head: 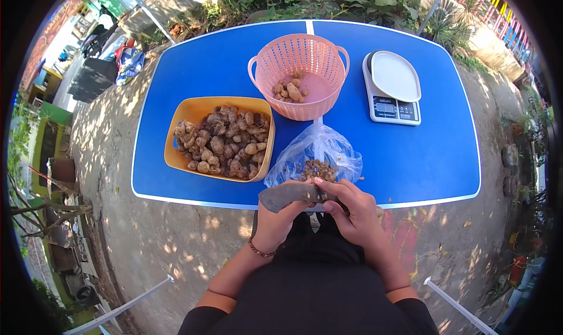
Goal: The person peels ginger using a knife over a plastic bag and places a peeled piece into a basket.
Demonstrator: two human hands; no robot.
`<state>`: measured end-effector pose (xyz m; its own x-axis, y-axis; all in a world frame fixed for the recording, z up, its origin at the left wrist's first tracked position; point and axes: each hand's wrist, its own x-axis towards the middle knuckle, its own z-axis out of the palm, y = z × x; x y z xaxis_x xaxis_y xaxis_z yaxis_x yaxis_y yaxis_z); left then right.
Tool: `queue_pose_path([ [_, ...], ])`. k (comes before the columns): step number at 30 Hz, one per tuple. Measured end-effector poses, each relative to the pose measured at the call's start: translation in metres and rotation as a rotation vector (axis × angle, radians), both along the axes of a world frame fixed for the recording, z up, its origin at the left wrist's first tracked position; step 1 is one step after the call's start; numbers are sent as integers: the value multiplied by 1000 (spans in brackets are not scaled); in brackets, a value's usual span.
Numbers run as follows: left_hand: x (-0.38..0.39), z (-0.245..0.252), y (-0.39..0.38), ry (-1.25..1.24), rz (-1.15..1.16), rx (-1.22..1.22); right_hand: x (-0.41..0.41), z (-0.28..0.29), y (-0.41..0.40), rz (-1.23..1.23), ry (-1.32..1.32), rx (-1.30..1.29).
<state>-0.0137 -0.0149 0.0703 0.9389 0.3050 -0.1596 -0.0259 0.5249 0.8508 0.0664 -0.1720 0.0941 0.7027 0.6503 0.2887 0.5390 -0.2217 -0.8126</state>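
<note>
My right hand [358, 207] grips a knife whose broad dark blade [288, 195] points left, across my left hand. Curled behind that blade, my left hand [279, 223] holds what seems to be a small brown rhizome piece [325, 196], mostly hidden by blade and fingers. Both hands meet over the table's near edge. Just beyond them, a clear plastic bag [323, 139] lies spread with brown peelings [319, 170] in it. Left of the bag, a yellow plastic tub [170, 152] holds many knobbly, soil-brown rhizomes [217, 145].
A pink perforated basket [325, 97] with several paler rhizomes [292, 90] stands behind the bag. At the right is a white digital kitchen scale [395, 77]. All rest on a blue folding table [440, 159] with a pale rim. Metal poles [459, 306] flank me.
</note>
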Motion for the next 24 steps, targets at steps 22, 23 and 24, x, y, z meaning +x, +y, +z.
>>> queue_pose_path([
  [22,-3,-3,1,-102,35,-63,-2,7,-3,62,87,71],
  [23,-3,-3,0,-101,35,-64,-2,8,-4,62,88,70],
  [24,-3,-3,0,-82,35,-74,-3,9,-5,54,67,3],
])
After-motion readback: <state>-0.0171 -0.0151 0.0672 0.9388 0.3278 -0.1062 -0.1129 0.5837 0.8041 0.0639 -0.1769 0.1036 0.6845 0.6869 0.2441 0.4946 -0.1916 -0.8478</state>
